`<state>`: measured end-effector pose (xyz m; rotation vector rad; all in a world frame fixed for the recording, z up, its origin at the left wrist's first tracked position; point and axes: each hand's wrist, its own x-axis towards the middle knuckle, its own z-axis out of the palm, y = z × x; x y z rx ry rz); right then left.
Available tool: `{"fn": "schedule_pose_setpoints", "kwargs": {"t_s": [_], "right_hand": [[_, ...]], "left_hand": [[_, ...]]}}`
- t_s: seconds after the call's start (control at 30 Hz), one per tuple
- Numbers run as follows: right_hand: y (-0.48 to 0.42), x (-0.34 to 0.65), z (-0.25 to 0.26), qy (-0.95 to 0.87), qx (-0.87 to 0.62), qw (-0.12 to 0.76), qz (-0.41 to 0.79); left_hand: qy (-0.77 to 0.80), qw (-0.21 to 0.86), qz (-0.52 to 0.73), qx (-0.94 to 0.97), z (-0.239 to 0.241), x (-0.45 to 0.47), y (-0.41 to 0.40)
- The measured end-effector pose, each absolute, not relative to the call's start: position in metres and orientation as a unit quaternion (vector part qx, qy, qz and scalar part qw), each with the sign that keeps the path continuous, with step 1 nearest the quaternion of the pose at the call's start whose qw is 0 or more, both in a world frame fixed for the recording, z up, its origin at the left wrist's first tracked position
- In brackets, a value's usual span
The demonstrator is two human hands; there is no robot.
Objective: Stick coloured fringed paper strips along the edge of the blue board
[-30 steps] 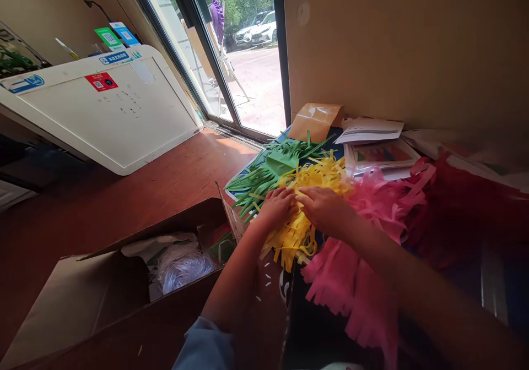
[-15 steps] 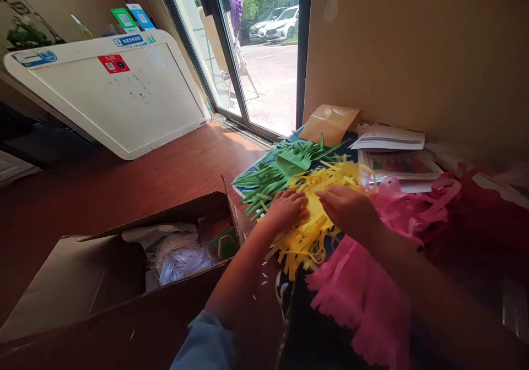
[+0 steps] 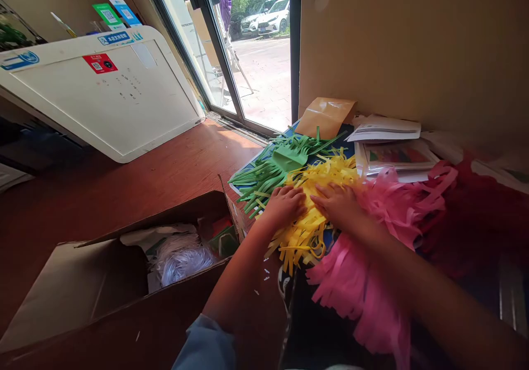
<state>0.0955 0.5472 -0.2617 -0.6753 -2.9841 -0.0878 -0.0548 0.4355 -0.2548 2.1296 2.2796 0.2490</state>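
A bundle of yellow fringed paper strips (image 3: 303, 243) lies spread on a surface in front of me. My left hand (image 3: 287, 202) rests on its left part, fingers flat and pointing away. On its right part lies my right hand (image 3: 336, 205), palm down with the fingers spread. Both hands press on the strips from above, and a narrow band of yellow shows between them. Green fringed paper (image 3: 285, 158) sits just beyond the yellow, at the upper left. Pink fringed paper (image 3: 351, 290) lies to the right and nearer me, partly covered by my right forearm.
At the left, an open cardboard box (image 3: 78, 282) on the floor holds white shredded material (image 3: 184, 260). An orange envelope (image 3: 324, 118) and white papers (image 3: 384, 128) lie against the wall. A white board (image 3: 136, 111) leans near the glass door (image 3: 231, 56). Paper scraps dot the floor.
My right hand has flattened and spread its fingers on the yellow strips; before, its fingers were drawn together. The left hand stays nearly in place. The view has shifted slightly.
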Motion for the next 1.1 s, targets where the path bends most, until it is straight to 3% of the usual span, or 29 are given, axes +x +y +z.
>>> {"fn": "schedule_pose_setpoints", "kwargs": {"t_s": [0.5, 0.8, 0.97, 1.1], "right_hand": [[0.539, 0.087, -0.257, -0.982, -0.147, 0.097, -0.064], [0.548, 0.078, -0.229, -0.957, -0.263, 0.120, 0.000], [0.560, 0.078, -0.214, -0.956, -0.275, 0.096, 0.041], [0.565, 0.079, -0.200, -0.955, -0.279, 0.096, 0.036]], "left_hand": [[0.750, -0.024, 0.073, 0.657, -0.260, -0.048, 0.434], [0.726, -0.233, 0.160, 0.627, -0.240, -0.033, 0.415], [0.615, -0.166, 0.168, 0.753, -0.242, -0.004, 0.408], [0.625, -0.088, 0.125, 0.765, -0.254, 0.014, 0.407]]}}
